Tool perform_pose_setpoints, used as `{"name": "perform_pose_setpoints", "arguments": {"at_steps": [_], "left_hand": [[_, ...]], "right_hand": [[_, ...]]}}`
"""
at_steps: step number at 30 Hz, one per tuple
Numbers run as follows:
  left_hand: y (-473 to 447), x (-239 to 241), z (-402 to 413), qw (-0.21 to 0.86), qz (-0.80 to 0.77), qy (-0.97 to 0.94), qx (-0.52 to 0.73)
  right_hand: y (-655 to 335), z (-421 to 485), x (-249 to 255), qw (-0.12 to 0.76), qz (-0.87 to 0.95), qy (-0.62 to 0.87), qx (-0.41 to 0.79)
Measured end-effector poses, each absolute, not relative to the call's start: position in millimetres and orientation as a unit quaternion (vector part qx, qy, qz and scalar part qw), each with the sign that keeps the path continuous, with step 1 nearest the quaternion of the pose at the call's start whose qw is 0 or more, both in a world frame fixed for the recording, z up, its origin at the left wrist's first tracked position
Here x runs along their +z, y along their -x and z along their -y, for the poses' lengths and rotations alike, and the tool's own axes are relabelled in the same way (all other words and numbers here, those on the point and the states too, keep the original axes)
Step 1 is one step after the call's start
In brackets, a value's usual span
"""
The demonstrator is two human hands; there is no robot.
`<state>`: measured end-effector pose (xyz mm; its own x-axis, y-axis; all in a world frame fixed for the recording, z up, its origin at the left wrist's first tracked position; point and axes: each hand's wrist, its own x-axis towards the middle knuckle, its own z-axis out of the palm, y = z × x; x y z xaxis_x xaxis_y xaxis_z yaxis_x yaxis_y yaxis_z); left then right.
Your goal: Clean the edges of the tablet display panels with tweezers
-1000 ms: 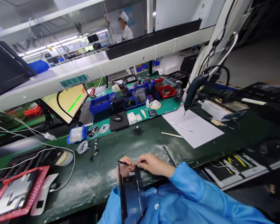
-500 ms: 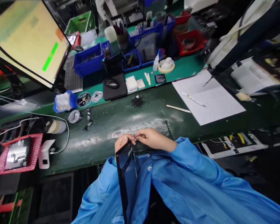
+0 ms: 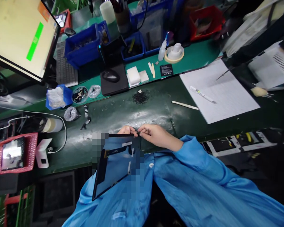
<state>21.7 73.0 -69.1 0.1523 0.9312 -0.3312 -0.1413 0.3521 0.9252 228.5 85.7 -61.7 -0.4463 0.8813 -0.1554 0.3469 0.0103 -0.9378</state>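
A dark green workbench [image 3: 113, 113] is stretching across in front of you, with a lit monitor [image 3: 19, 31] leaning in at the upper left and blue bins [image 3: 81, 47] lining the back beside a red bin [image 3: 204, 23]. Your blue smock [image 3: 180, 179] is filling the near side, and a dark glossy panel [image 3: 115, 160] is standing tilted in front of it, its top edge reaching the bench's near edge. Your left hand [image 3: 127, 129] is grasping that panel near its top edge, with most of the hand hiding behind it. Your right hand [image 3: 155, 135] is working just beside the panel's top right corner, thumb and forefinger pinching what seems to be a small dark bit [image 3: 139, 133], as far as this small, soft view is allowing; the fingertips of both hands are nearly meeting there

Beyond your hands, a scatter of black crumbs [image 3: 141, 97] is lying on the bench. To the right, a pale stick [image 3: 185, 105] is resting with its end by a sheet of paper [image 3: 229, 94], and a white pen [image 3: 202, 94] is lying on that sheet. At the far left, a silvery device [image 3: 13, 153] is sitting on pink bubble wrap [image 3: 31, 154], with a white bracket [image 3: 42, 154] standing just beside it
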Motion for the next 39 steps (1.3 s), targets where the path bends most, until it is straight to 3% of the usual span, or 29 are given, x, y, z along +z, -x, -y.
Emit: {"name": "perform_pose_setpoints", "arguments": {"at_steps": [7,12,19,27,34,39], "left_hand": [[-37,-87,-84,0.654,-0.474,-0.412,0.421],[-50,-96,-83,0.637,-0.485,-0.422,0.426],[-53,-81,-75,0.621,-0.503,-0.466,0.381],[-60,-57,-75,0.636,-0.507,-0.5,0.298],[-77,-50,-71,0.639,-0.532,-0.457,0.318],[-77,-47,-79,0.652,-0.546,-0.453,0.269]], "right_hand": [[-236,-85,-64,0.253,0.646,0.461,0.553],[-245,-81,-57,0.241,0.677,0.476,0.507],[-254,-74,-60,0.244,0.689,0.504,0.461],[-255,-68,-67,0.31,0.594,0.497,0.552],[-257,-68,-62,0.319,0.573,0.48,0.583],[-260,-67,-58,0.324,0.635,0.492,0.5]]}}
